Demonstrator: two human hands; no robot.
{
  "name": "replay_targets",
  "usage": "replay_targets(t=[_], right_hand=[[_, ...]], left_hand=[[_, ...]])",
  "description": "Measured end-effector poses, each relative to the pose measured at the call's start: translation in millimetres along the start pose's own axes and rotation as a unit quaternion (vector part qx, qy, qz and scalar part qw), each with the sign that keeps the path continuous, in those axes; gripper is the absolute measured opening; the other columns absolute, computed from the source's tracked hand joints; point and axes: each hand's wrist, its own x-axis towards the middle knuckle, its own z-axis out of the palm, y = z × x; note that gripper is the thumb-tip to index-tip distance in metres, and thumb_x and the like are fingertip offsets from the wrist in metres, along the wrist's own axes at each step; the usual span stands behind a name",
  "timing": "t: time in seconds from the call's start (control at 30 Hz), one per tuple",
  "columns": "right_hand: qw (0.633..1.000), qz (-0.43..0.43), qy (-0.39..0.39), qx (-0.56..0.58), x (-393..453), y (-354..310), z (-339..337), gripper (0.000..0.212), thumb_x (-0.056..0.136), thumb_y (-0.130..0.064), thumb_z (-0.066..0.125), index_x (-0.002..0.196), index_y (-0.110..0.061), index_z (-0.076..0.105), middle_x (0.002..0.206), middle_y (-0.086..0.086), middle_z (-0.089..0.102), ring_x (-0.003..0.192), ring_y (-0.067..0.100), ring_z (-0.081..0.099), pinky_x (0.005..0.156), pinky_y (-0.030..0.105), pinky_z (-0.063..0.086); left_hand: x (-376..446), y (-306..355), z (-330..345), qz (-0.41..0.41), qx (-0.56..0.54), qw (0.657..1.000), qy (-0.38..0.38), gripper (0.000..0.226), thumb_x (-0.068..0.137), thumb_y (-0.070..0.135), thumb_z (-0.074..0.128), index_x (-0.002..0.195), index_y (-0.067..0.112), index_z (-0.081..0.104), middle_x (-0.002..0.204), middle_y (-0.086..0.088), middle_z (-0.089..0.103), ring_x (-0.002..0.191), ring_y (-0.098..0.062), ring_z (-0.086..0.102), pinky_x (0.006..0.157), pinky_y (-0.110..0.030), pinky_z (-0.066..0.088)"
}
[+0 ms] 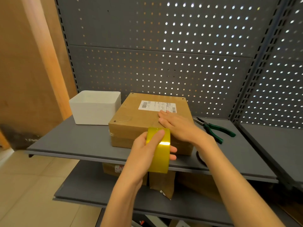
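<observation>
At the near edge of the cardboard box (136, 118) on the grey shelf (73, 141), the left hand (142, 151) curls its grip round a yellow tape roll (161, 154), just in front of the box's front face. On the box top the right hand (177, 126) lies flat, fingers straight, pressing the centre seam. Sealing looks partway done: the top strip seems laid, while the front end and the cutting remain.

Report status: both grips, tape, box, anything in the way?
Left grip holds tape roll at box front edge. Right grip flat, pressing box top. Pliers right of box, clear of work.
</observation>
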Motion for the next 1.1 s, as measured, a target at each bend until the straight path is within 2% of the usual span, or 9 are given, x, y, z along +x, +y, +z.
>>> replay_targets(t=[0.07,0.23,0.33,0.47,0.67,0.9,1.1], right_hand=[[0.999,0.002,-0.025,-0.022,1.6,-0.8,-1.1,0.051,0.103,-0.035,0.019,0.149,-0.015,0.013,0.158,-0.001,0.007,0.145,0.013,0.006,0.114,0.025,0.004],[0.996,0.024,-0.070,-0.046,7.3,-1.3,-5.8,0.056,0.101,-0.044,0.016,0.150,-0.019,0.005,0.158,0.000,-0.002,0.145,0.016,-0.001,0.116,0.030,0.000],[0.993,0.072,-0.068,-0.060,17.9,-7.6,1.2,0.062,0.098,-0.052,0.010,0.150,-0.020,0.001,0.158,-0.003,-0.006,0.145,0.016,-0.005,0.118,0.037,-0.001],[0.990,0.113,-0.060,-0.059,25.4,-14.9,5.2,0.064,0.098,-0.052,0.007,0.150,-0.017,-0.002,0.158,-0.002,-0.009,0.145,0.017,-0.009,0.117,0.039,-0.005],[0.991,0.112,-0.049,-0.059,24.9,-15.0,5.9,0.061,0.099,-0.048,0.006,0.150,-0.016,-0.003,0.158,-0.001,-0.009,0.145,0.019,-0.010,0.117,0.040,-0.006],[0.994,0.095,-0.013,-0.054,21.4,-13.8,8.6,0.061,0.099,-0.046,0.008,0.150,-0.013,0.002,0.158,0.002,-0.003,0.145,0.021,-0.005,0.118,0.040,-0.003],[0.997,0.046,-0.038,-0.043,31.2,-26.8,6.7,0.063,0.100,-0.044,0.011,0.149,-0.005,0.003,0.158,0.010,-0.004,0.145,0.023,-0.006,0.116,0.038,-0.002]], left_hand=[[-0.6,-3.9,1.7,0.011,0.003,1.000,0.012,0.024,0.092,0.037,0.049,0.105,0.018,0.057,0.070,-0.008,0.073,0.061,-0.016,0.069,0.063,-0.032,0.057],[1.0,-11.8,4.1,0.033,0.039,0.998,0.045,0.023,0.091,0.037,0.049,0.101,0.019,0.058,0.065,-0.008,0.071,0.058,-0.017,0.069,0.061,-0.031,0.057],[0.2,-14.5,2.3,0.017,0.049,0.997,0.054,0.023,0.091,0.035,0.050,0.098,0.015,0.059,0.062,-0.009,0.071,0.055,-0.017,0.068,0.057,-0.030,0.057],[0.2,-17.0,4.5,0.004,0.051,0.996,0.066,0.024,0.092,0.035,0.049,0.097,0.014,0.060,0.060,-0.007,0.070,0.053,-0.016,0.067,0.056,-0.029,0.056],[-0.4,-16.1,1.7,-0.012,0.065,0.994,0.082,0.027,0.092,0.035,0.049,0.093,0.011,0.060,0.056,-0.005,0.069,0.049,-0.013,0.066,0.054,-0.026,0.056],[-7.3,-21.8,9.7,0.021,0.043,0.993,0.109,0.027,0.091,0.034,0.050,0.095,0.010,0.061,0.056,-0.006,0.068,0.047,-0.014,0.064,0.054,-0.029,0.056],[-9.5,-17.4,10.3,0.014,0.054,0.993,0.100,0.032,0.093,0.033,0.048,0.099,0.004,0.060,0.056,-0.006,0.067,0.045,-0.013,0.063,0.050,-0.025,0.054]])
